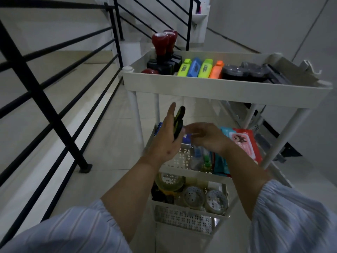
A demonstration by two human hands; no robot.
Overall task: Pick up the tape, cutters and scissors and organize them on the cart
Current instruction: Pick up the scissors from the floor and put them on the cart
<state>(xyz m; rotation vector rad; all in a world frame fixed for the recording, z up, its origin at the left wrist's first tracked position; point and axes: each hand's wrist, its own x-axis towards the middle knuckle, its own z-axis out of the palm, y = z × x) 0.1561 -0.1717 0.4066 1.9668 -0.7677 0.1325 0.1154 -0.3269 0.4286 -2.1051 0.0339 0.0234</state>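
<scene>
Scissors (179, 123), black with green handles, held upright in the left hand (166, 139) above the cart's middle shelf (197, 173); the person's fingers (171, 111) lie nearly straight along the handles, thumb side hidden, so how firmly they grip cannot be told. Right hand (206, 137) just beside the scissors, fingers loosely curled toward them, blurred; whether it touches the blades or holds anything cannot be told. Below the hands, the middle shelf carries a blue box (187, 138), a green-topped item, teal and red packets (244, 143). Lower shelf (189, 207) holds tape rolls (216, 200): one large yellowish roll at left, two clear rolls side by side at right. Top tray of the white cart (218, 86) carries red-handled stamps (161, 44) at left, a row of green, blue, green and orange highlighters (200, 68) at centre, dark round containers (242, 71) at right. Black railing (45, 99) stands left of the cart, pale tiled floor (109, 143) beneath. Striped sleeves (291, 216) cover both forearms.
</scene>
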